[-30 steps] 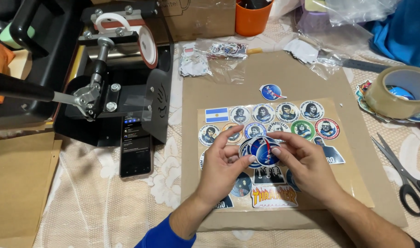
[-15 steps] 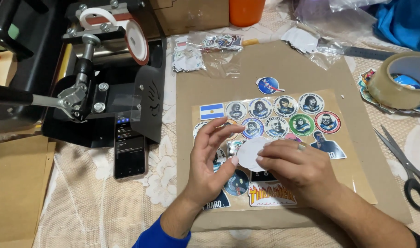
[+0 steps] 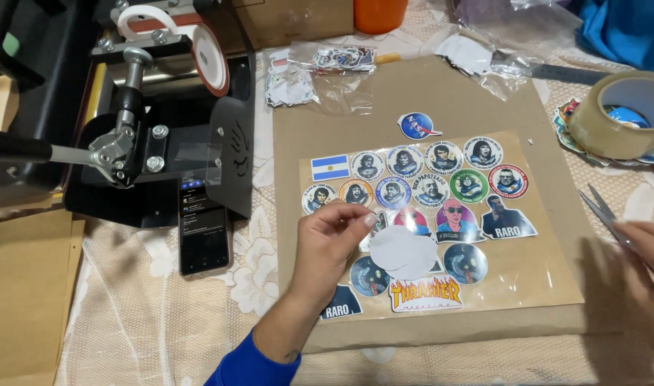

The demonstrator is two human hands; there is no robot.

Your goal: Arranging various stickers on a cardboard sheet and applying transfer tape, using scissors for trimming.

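Observation:
A clear sheet (image 3: 548, 268) covered with several round and cut-out stickers lies on a brown cardboard board (image 3: 477, 96). My left hand (image 3: 330, 246) hovers over the sheet's left side. Its thumb and fingertips pinch the left edge of a white, blank-side-up sticker piece (image 3: 407, 251) that rests over the sheet's middle. My right hand (image 3: 641, 275), blurred, is at the table's right edge. It is over the handles of a pair of scissors (image 3: 600, 207), whose blades stick out toward the board. Whether it grips them is unclear.
A black mug heat press (image 3: 162, 136) stands at the left with a phone (image 3: 204, 229) lying in front of it. A roll of clear tape (image 3: 627, 114) sits on loose stickers at the right. Behind the board are bags of stickers (image 3: 327, 64) and an orange cup (image 3: 380, 11).
My right hand has let go of the white sticker piece and swung right to the scissors. My left hand stays at the sheet, now holding the piece alone.

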